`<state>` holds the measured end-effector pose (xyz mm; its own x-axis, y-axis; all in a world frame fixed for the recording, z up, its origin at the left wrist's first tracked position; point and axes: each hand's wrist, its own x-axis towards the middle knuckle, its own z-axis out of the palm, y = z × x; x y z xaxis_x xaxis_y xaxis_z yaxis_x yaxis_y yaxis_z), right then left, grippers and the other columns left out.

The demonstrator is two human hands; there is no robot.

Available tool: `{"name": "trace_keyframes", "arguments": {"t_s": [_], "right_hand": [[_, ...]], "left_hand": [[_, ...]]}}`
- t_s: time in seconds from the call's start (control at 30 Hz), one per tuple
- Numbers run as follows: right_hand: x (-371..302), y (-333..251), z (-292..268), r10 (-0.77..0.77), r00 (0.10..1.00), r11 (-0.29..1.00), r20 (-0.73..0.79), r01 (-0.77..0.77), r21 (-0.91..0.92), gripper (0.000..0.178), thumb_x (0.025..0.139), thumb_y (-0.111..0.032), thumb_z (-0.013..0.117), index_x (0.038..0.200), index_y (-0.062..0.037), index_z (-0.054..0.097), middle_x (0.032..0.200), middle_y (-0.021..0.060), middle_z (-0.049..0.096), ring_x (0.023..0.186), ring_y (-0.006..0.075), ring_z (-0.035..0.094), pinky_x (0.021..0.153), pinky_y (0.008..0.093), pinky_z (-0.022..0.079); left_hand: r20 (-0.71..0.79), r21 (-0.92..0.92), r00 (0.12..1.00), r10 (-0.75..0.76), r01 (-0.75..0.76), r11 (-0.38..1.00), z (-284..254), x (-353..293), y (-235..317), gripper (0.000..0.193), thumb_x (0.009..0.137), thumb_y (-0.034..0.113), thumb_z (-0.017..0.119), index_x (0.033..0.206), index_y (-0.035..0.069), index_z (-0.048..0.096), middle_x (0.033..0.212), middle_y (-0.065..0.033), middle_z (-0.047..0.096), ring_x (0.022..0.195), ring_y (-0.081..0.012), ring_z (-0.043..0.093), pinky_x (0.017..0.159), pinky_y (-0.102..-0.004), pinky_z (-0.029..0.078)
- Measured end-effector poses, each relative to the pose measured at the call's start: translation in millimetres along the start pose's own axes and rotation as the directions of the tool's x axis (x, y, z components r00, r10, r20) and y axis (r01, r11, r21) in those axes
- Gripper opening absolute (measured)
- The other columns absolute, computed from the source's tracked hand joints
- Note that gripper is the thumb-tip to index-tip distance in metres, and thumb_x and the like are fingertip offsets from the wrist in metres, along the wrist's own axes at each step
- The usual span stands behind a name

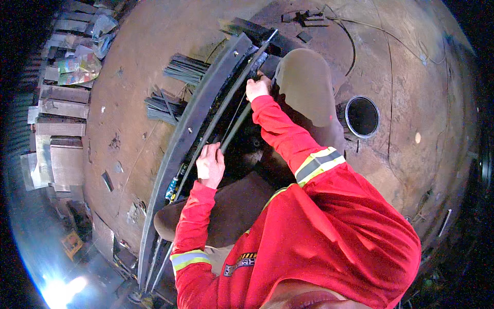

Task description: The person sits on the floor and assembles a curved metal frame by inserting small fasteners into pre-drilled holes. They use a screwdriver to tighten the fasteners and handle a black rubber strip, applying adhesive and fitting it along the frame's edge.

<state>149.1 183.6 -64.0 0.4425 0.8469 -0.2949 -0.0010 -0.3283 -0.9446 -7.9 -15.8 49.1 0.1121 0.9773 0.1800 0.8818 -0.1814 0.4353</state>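
One narrow bar (237, 127) runs between half-curled left hand (210, 164) and curled right hand (258, 87); whether either grips cannot be told. Dark beam (186, 136) alongside separates them from strips (188, 69).

Just left of the bent, brown-trousered right knee (309, 85), the bare right hand (259, 86) curls, its red-sleeved arm (285, 129) extended; below-left of that knee, the bare left hand (210, 165) bends.

Looks like a metal workshop in here: grimy brown floor (411, 87) (seriously stained, tbh), bundles of dark strips (186, 69), long metal bars (237, 126), somebody in red reflective workwear (309, 221).
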Motion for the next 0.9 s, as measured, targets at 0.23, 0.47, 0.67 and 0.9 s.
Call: {"name": "trace_keyframes", "arguments": {"t_s": [0.23,0.47,0.67,0.9], "right_hand": [[27,40,25,-0.137,0.979,0.991,-0.154,0.133,-0.033,0.047,0.075,-0.004,0.059,0.121,-0.0017,0.05,0.06,0.006,0.056,0.045,0.0188,0.054,0.037,0.0314,0.044],[14,24,21,-0.111,0.99,0.97,-0.087,0.127,0.209,0.044,0.074,0.001,0.058,0.117,-0.0026,0.053,0.058,0.0002,0.049,0.044,0.0143,0.045,0.039,0.0307,0.04],[23,49,34,-0.182,0.96,0.969,-0.214,0.212,0.126,0.049,0.072,0.004,0.06,0.119,-0.0047,0.052,0.062,-0.0019,0.047,0.044,0.0127,0.044,0.04,0.03,0.04],[9,24,23,0.18,0.979,0.737,0.101,-0.202,0.645,0.038,0.073,0.003,0.059,0.11,-0.0051,0.054,0.072,-0.0002,0.043,0.06,0.0142,0.041,0.055,0.03,0.04]], "left_hand": [[-0.054,0.039,0.999,-0.007,0.009,0.999,10,4,-2,0.007,0.076,0.002,0.062,0.082,0.001,0.058,0.076,-0.0126,0.059,0.07,-0.0295,0.059,0.062,-0.037,0.048],[-0.038,0.022,0.998,-0.059,0.06,0.998,9,3,0,0.008,0.078,0.006,0.061,0.079,0.002,0.055,0.078,-0.0125,0.058,0.072,-0.0312,0.059,0.061,-0.0387,0.048],[-0.038,0.062,0.997,-0.066,0.069,0.996,10,3,0,0.009,0.077,0.009,0.064,0.077,0.002,0.058,0.072,-0.0124,0.059,0.064,-0.0285,0.059,0.057,-0.0371,0.047],[-0.059,0.207,0.99,-0.129,0.138,0.969,6,-2,-1,0.013,0.077,0.014,0.066,0.075,0.004,0.059,0.071,-0.0123,0.06,0.063,-0.0304,0.06,0.057,-0.0382,0.048]]}}
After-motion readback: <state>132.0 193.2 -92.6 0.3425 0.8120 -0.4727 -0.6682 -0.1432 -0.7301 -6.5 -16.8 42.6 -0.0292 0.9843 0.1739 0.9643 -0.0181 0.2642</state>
